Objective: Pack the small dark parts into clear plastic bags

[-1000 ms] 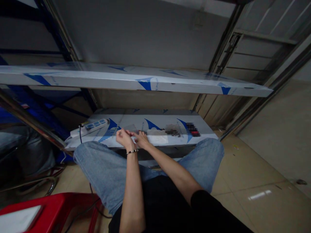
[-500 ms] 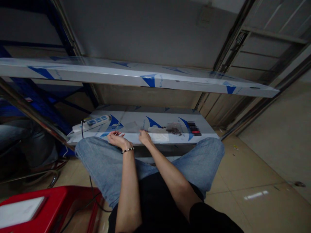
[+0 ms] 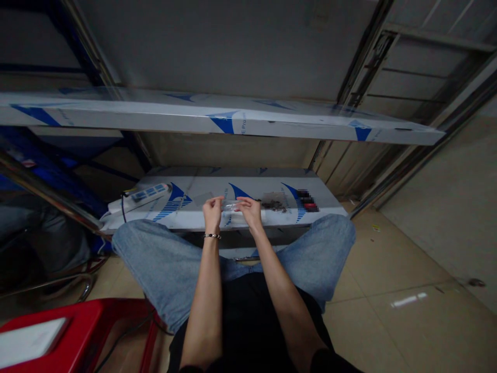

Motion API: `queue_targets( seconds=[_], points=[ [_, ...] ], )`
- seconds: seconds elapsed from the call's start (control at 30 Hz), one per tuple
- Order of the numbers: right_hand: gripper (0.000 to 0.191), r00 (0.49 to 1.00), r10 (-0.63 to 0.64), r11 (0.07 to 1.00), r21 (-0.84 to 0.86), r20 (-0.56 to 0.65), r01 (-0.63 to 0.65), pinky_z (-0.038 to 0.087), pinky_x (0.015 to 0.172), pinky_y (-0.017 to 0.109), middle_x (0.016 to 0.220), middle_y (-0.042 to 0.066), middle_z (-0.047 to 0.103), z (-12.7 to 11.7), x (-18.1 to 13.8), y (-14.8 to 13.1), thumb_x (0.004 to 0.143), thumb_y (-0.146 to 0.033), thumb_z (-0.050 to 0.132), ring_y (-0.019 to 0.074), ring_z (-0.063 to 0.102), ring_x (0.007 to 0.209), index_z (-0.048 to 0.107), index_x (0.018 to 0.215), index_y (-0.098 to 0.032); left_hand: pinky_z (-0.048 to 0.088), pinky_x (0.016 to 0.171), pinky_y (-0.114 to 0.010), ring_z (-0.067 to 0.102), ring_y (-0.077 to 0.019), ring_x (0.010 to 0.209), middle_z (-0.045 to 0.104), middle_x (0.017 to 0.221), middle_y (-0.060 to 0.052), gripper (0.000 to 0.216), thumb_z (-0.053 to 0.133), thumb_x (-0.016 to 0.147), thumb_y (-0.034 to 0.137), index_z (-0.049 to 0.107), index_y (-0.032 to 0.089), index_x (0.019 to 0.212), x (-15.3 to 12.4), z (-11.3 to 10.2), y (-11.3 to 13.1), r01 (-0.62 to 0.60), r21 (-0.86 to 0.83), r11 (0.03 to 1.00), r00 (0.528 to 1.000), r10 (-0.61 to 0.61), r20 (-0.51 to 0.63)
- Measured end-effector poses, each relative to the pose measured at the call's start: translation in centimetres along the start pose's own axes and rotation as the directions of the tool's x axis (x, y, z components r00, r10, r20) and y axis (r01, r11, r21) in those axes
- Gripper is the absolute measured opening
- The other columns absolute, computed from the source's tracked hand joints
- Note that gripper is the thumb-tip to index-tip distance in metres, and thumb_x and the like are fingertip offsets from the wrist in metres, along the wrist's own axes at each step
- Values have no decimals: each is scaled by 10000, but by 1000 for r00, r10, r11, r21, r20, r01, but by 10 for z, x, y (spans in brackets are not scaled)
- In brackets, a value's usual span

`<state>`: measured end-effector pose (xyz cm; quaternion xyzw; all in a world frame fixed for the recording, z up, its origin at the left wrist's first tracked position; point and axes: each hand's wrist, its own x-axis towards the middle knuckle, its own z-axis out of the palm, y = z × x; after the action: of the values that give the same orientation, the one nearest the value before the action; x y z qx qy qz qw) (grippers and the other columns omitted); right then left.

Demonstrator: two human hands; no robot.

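- While I scan from the far left, I note the red plastic stool with a pale top (image 3: pixel 46 336) on the floor and the white power strip with blue switches (image 3: pixel 145 194) at the left end of the low film-wrapped steel shelf (image 3: pixel 318 194); both lie clear of the work.
- My left hand (image 3: pixel 213 211), beaded bracelet at the wrist, pinches the left end of the small clear plastic bag (image 3: pixel 232 206), which is held just above the shelf's front edge, between my knees.
- My right hand (image 3: pixel 250 212) grips the bag's right end with its fingertips; neither hand is loose.
- To do this well, I judge both pinches should stay at the very edges, the film kept taut and level, so nothing slips; its contents are too small for me to make out.
- Further right, the little dark heap of small parts (image 3: pixel 275 205) rests on the shelf, near my right hand but apart from it.
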<state>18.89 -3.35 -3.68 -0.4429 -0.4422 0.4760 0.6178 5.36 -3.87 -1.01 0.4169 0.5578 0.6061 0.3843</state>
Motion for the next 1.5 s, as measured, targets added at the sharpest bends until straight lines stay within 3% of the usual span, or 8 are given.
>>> queue_targets(
  seconds=[0.13, 0.27, 0.47, 0.6, 0.73, 0.9, 1.23, 1.5],
  points=[
    [404, 1000, -7, 999, -45, 21, 8, 538, 640, 284, 748, 30, 732, -8, 0, -10, 658, -204, 680, 163, 660, 585, 712, 1058, -155, 528, 720, -299, 655, -264, 1023, 708, 1167, -167, 568, 756, 739, 514, 723, 111, 1138, -3, 0, 3, 66, -42, 997, 978, -57, 200],
    [497, 999, 22, 1000, -10, 40, -22, 521, 662, 275, 710, 2, 707, -19, -2, -19, 607, -216, 760, 156, 649, 622, 698, 1095, -150, 511, 687, -275, 658, -232, 923, 722, 974, -118, 682, 857, 635, 517, 699, 112, 1161, -5, 0, 4, 50, -72, 996, 953, -26, 302],
    [623, 990, 70, 994, 75, 126, -80, 529, 765, 290, 770, -6, 719, -31, -5, -40, 572, -232, 834, 152, 666, 710, 678, 1172, -168, 500, 592, -239, 642, -171, 744, 680, 792, -41, 538, 864, 616, 406, 651, 143, 1035, -7, 3, 5, 59, -189, 980, 963, -6, 271],
    [585, 986, 90, 983, 144, 142, -110, 537, 768, 282, 784, -1, 719, -29, -7, -50, 567, -247, 874, 148, 670, 727, 695, 1120, -179, 490, 544, -234, 602, -129, 595, 659, 717, -5, 500, 851, 625, 320, 620, 155, 1037, -11, 6, 11, 100, -382, 919, 954, 19, 298],
    [474, 962, 147, 958, 210, 231, -197, 545, 767, 286, 848, 30, 736, -23, -9, -53, 574, -288, 900, 132, 659, 706, 719, 994, -164, 486, 536, -216, 591, -108, 562, 655, 704, 1, 477, 853, 631, 290, 622, 157, 1027, -13, 6, 16, 45, -475, 879, 980, 53, 190],
    [381, 950, 184, 954, 189, 254, -235, 526, 707, 268, 830, 32, 733, -20, -12, -51, 593, -366, 905, 114, 628, 665, 729, 861, -160, 508, 557, -221, 623, -120, 580, 693, 746, -19, 531, 859, 638, 290, 590, 172, 1080, -12, 6, 17, 16, -469, 883, 980, 79, 183],
    [456, 903, 191, 963, 103, 385, -248, 516, 689, 256, 926, 76, 752, -17, -16, -64, 618, -433, 905, 157, 668, 808, 738, 948, -167, 519, 525, -244, 587, -112, 494, 681, 731, 1, 551, 815, 696, 294, 548, 179, 1164, -13, 17, 17, -115, -408, 906, 980, 172, 105],
    [395, 935, 197, 970, 78, 293, -229, 485, 604, 227, 802, 28, 721, -19, -9, -52, 613, -457, 885, 105, 607, 636, 710, 816, -166, 518, 581, -253, 605, -130, 569, 662, 792, -13, 591, 761, 747, 282, 508, 198, 1274, -13, 11, 20, -127, -308, 943, 980, 167, 106]
  ],
)
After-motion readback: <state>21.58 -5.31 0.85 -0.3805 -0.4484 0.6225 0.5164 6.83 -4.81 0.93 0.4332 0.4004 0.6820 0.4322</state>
